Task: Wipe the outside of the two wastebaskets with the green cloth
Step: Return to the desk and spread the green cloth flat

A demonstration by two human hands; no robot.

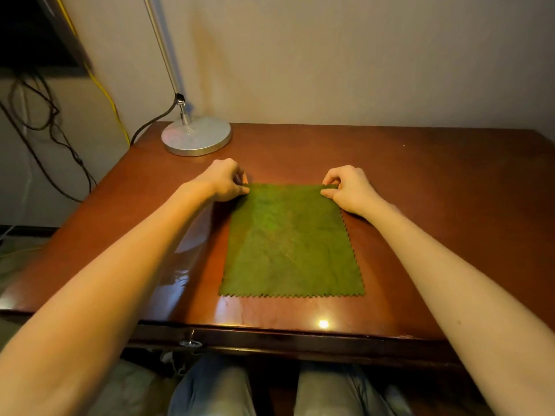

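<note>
Green cloth (289,241) flat on the wooden desk (435,187), far corners pinched by left hand (223,181) and right hand (350,189): best lifted evenly, both pinches firm, clear of the lamp base (196,136); no wastebaskets in view.

Green cloth (291,241) flat on desk (435,187), far corners pinched by left hand (223,181) and right hand (350,189)

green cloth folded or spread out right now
Spread flat: the green cloth lies open on the desk, both hands pinching its far corners.
</note>
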